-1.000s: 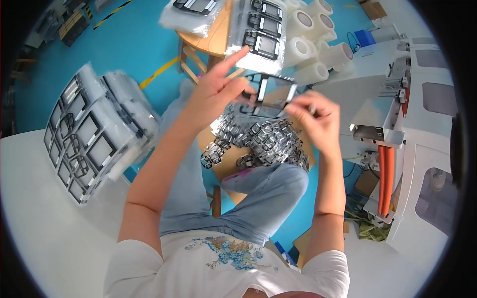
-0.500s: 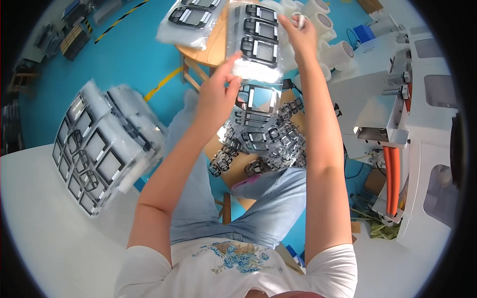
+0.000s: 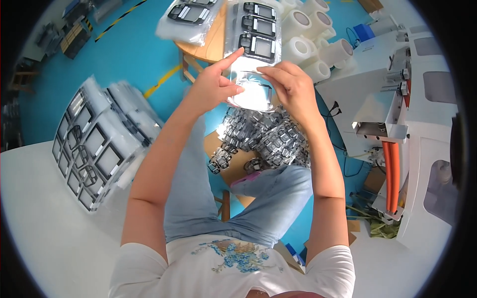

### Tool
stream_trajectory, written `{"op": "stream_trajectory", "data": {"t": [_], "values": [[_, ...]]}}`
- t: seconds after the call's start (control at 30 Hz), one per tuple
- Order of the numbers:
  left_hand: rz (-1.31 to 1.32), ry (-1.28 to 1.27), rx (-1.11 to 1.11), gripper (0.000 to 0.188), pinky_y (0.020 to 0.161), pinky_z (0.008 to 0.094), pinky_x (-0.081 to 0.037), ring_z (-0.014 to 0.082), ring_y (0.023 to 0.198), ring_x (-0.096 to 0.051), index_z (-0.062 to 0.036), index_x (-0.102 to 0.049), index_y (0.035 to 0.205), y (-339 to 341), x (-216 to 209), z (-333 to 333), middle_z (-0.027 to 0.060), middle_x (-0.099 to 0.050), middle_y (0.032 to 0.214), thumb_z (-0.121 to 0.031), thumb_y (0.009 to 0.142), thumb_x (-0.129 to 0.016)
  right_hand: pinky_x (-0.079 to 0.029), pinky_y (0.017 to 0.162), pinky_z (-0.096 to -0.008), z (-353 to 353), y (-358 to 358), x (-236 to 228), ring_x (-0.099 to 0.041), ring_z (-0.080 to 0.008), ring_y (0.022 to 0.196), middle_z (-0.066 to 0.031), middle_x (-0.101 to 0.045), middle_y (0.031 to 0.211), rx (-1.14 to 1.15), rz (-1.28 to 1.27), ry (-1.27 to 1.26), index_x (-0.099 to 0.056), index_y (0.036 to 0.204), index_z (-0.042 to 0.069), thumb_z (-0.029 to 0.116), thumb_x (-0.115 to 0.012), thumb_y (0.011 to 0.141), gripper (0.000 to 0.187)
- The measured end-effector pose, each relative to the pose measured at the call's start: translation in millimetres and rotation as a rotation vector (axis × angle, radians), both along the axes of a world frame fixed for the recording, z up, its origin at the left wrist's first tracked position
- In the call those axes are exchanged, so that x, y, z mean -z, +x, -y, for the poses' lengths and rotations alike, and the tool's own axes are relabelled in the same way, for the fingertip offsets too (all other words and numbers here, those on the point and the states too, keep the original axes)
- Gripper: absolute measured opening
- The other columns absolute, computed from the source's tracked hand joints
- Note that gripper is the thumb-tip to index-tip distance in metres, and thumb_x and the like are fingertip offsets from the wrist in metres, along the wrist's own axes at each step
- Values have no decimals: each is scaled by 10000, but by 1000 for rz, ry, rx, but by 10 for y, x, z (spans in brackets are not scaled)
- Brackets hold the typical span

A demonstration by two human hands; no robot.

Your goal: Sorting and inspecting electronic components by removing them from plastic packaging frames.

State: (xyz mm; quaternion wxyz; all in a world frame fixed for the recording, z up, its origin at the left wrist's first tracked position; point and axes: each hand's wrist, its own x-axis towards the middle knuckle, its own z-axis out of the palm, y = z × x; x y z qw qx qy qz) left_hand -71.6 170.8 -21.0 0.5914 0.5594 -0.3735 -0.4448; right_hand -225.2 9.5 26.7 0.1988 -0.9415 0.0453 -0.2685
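A clear plastic film strip carrying black frame-shaped parts lies on a wooden stool and bends down over its near edge. My left hand grips the strip's left edge, thumb on top near its lower end and index finger stretched along the edge by a frame. My right hand is closed in a pinch of thumb and index finger over the strip's right side. Glare hides what lies between those fingertips. Another black frame shows at the strip's drooping end, under bright reflections.
More bagged frame sheets lie on the wooden stool. White rolls cluster to its right. A heap of small frame pieces lies below my hands. Stacked frame sheets rest at left; a white machine stands at right.
My right hand has come down and left from the strip's upper right edge to its lower part. The strip has shifted slightly toward the top, and its hanging end has lifted.
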Motion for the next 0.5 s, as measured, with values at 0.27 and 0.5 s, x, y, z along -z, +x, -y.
{"op": "stream_trajectory", "data": {"t": [0.27,0.5], "values": [[-22,119,21,850,665,263,-575,53,693,-603,-155,-237,1567,24,-92,-28,37,-691,784,-2,859,-681,-497,694,-385,-99,64,-109,-633,-254,804,-58,-601,790,66,-210,-452,-667,880,84,49,-595,718,181],[18,-2,-80,788,670,256,-548,64,712,-604,-191,-302,1551,-274,-328,-177,36,-694,788,16,872,-645,-432,622,-253,-88,-750,-209,-542,-90,732,-42,-626,901,199,-293,770,-599,1192,24,168,-739,880,372]]}}
